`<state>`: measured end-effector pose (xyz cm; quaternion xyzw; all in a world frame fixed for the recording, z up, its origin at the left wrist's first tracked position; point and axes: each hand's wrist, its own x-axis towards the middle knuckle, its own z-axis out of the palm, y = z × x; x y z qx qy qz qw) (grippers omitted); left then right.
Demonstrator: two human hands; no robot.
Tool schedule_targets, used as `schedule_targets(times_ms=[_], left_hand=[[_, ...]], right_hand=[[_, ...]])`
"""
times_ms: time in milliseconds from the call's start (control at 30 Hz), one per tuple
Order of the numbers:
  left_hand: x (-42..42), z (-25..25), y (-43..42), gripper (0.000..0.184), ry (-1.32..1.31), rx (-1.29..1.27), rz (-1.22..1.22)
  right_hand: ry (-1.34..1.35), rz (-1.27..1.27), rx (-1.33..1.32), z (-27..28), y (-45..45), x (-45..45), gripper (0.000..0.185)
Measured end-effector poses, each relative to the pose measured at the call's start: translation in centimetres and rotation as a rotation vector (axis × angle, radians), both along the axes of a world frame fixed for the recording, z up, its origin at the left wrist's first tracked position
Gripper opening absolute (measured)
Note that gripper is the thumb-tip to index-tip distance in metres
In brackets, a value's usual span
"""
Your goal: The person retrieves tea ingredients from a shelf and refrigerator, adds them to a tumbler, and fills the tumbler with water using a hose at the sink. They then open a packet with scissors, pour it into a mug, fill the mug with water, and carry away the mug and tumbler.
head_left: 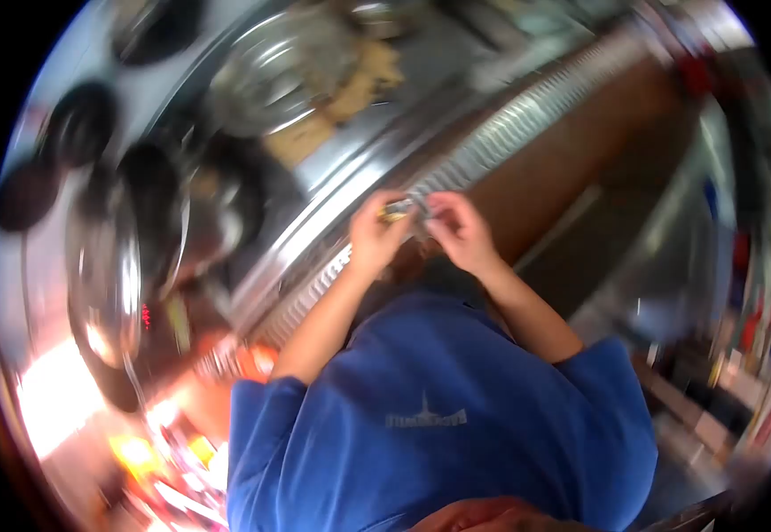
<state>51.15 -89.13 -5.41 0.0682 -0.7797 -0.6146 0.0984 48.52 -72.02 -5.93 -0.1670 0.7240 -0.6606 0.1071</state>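
Note:
My left hand (374,238) is closed on a small shiny object (396,210) with a yellow part, blurred and too small to name. Close beside it, my right hand (463,232) has its fingers bent together at a thin grey piece by the same object. Whether the grey piece belongs to that object is unclear. Both hands are in front of my chest, over a ribbed silvery strip (514,122) that runs diagonally behind them.
Beyond the strip lies a metal worktop (336,168) carrying a round, shiny metal piece (270,75) and tan flat pieces (301,140). Dark rounded objects (82,124) stand at the left. A brown surface (571,133) slopes away at the right, and cluttered shelves (749,328) line the far right.

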Motion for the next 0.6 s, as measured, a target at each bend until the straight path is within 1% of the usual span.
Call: schedule_targets(times_ms=[33,67,100,167,200,233,267,300,367,433,500,533,567,600], left_hand=[[0.7,-0.8,1.0,0.016,-0.007,0.026,-0.099],[1.6,-2.0,2.1,0.018,-0.085,0.007,-0.181],[2.4,-0.4,3.8,0.019,-0.162,-0.088,-0.28],[4.1,-2.6,7.7,0.026,-0.183,0.138,-0.535],[5.1,-3.4,9.9,0.029,-0.204,0.146,-0.635],[6.3,-4.5,11.9,0.033,-0.227,0.146,-0.726],[7.2,-6.6,13.9,0.032,-0.249,0.233,-0.858],[8.1,-7.7,16.0,0.028,-0.163,0.147,-0.949],[10.5,-5.9,20.3,0.026,-0.374,0.16,-1.146],[13.3,-7.5,24.4,0.014,-0.323,0.147,-1.245],[16.1,-7.0,28.5,0.014,-0.432,0.244,-1.241],[17.5,-5.5,30.5,0.014,-0.545,0.298,-1.228],[18.0,-6.7,32.5,0.012,-0.378,0.129,-1.275],[18.6,-7.8,34.3,0.011,-0.353,0.121,-1.28]], right_hand=[[-0.03,-0.085,0.008,-1.5,1.2,2.3,0.038],[-0.099,-0.162,-0.009,-3.3,2.5,5.3,0.041],[-0.158,-0.229,-0.042,-4.3,3.9,8.0,0.044],[-0.228,-0.291,0.147,-3.6,6.8,13.4,0.049],[-0.166,-0.414,0.255,-3.2,8.0,16.3,0.051],[-0.166,-0.503,0.243,-3.3,9.4,18.8,0.051],[-0.193,-0.618,0.276,-3.9,10.8,21.4,0.051],[-0.226,-0.723,0.305,-4.5,11.9,24.2,0.052],[-0.303,-0.922,0.392,-5.8,14.9,30.0,0.05],[-0.409,-1.12,0.321,-7.6,16.7,36.1,0.049],[-0.474,-1.286,0.306,-9.2,17.9,42.4,0.047],[-0.526,-1.377,0.246,-10.7,18.0,45.8,0.046],[-0.58,-1.466,0.185,-12.3,17.7,49.3,0.044],[-0.684,-1.504,0.185,-13.6,17.1,52.6,0.042]])
